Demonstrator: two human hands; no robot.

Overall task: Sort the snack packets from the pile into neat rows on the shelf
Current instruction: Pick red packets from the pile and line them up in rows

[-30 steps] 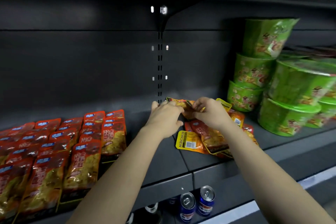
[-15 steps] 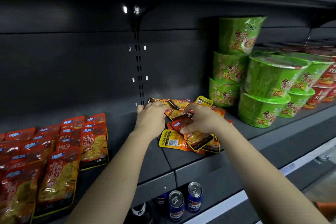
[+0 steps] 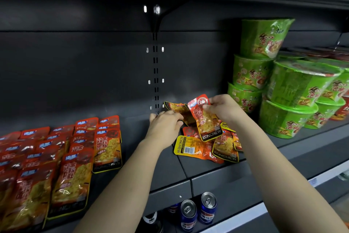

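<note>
A loose pile of orange and yellow snack packets (image 3: 204,149) lies on the dark shelf (image 3: 217,168) at centre. My right hand (image 3: 224,109) pinches the top of one red packet (image 3: 204,119) and holds it upright above the pile. My left hand (image 3: 164,125) reaches into the pile's back left, its fingers on another packet (image 3: 176,108); the grip is partly hidden. Neat rows of red packets (image 3: 62,161) cover the shelf on the left.
Stacked green noodle bowls (image 3: 279,89) stand on the right of the shelf, close to my right arm. Blue drink cans (image 3: 198,212) sit on the level below. A bare strip of shelf lies between the rows and the pile.
My right hand has lifted one red packet up out of the pile. My left hand stays at the pile's back left.
</note>
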